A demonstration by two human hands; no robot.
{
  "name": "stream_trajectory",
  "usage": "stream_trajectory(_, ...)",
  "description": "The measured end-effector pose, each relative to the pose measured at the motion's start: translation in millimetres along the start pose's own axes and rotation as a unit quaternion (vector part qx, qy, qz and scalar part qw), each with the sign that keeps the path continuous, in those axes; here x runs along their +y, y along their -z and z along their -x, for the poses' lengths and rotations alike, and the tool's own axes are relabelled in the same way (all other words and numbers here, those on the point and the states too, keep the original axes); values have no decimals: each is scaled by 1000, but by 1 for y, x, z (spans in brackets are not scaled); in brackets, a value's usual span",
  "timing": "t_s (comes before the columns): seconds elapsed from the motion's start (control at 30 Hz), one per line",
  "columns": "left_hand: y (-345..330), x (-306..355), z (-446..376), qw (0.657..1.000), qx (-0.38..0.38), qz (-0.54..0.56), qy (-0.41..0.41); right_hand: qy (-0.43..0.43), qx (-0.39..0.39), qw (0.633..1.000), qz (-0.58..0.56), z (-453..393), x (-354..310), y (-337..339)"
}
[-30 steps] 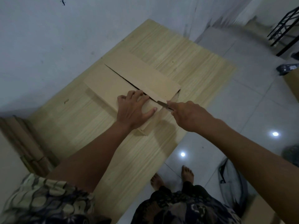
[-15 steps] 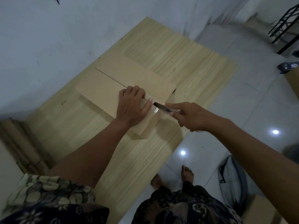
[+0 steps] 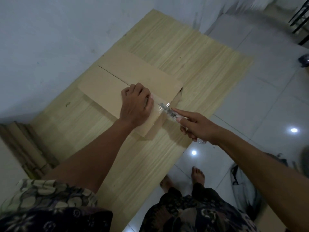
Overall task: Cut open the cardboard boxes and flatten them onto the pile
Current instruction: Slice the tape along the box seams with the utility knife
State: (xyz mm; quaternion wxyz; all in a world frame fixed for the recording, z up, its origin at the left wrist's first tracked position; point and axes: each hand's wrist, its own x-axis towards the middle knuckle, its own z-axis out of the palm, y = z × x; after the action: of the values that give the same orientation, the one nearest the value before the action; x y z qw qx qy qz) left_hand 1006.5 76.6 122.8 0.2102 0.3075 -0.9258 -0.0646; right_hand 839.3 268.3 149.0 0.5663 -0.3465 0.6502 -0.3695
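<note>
On the wooden table [image 3: 192, 52], box [image 3: 107, 84] lengthwise away, left hand [image 3: 135, 104] curled atop, right-hand [image 3: 199, 126] fingers gripping cutter [image 3: 168, 111].

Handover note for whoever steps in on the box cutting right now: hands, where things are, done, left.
Left hand: fingers curled at the top seam of the cardboard box, holding it down on the wooden table.
Right hand: grips the utility knife, index finger along its spine, blade at the taped near end of the seam.
Done: the far stretch of the seam shows as an open slit.
Left: cut the tape at the near end, open and flatten the box, then move it to the pile; flattened cardboard leans by the wall at the left.
</note>
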Motion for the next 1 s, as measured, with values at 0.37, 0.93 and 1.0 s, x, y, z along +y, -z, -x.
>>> stream_trajectory(0.37, 1, -2, -3, 1000, -13, -2, 7, 15, 18, 999, -49, -13, 6, -22)
stream_trajectory(0.93, 15, 6, -27, 998, -60, -36, -10, 17, 102, 992, -70, 23, 15, 7)
stream_trajectory(1.0, 15, 10, -27, 996, -76, -37, 8, 16, 115, 989, -88, 20, 14, 6)
